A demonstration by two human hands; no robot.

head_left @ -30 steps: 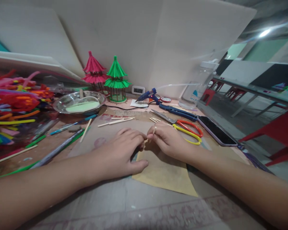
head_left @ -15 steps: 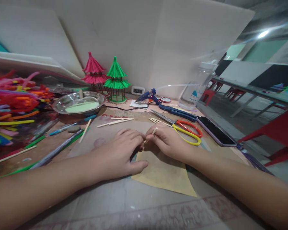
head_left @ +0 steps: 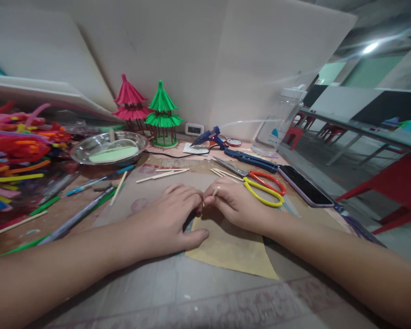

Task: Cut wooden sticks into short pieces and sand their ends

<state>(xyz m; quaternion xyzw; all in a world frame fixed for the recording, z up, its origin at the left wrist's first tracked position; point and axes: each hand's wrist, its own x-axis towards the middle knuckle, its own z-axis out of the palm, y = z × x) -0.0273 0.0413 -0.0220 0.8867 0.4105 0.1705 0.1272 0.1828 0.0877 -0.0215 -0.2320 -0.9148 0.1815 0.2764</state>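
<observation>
Between the thumb and fingers of my right hand a short thin wooden stick is pinched, its pale end poking up. My left hand rests palm down just beside it, fingertips curled close to the right fingers and thumb spread away; its fingertips are partly hidden. Under both hands lies a yellowish-tan paper sheet, and the left thumb overlaps its edge. Several loose wooden sticks lie beyond the left hand, and more sticks lie behind the right hand near the scissors.
Pink and green pipe-cleaner pagodas stand at the back. Nearby are a metal dish, a small clock, a glue gun, blue-handled pliers, a phone and a bottle. Pipe cleaners crowd the left.
The whole view has shifted slightly, so everything sits a little further left. Both hands keep nearly the same pose, and the right still pinches the stick.
</observation>
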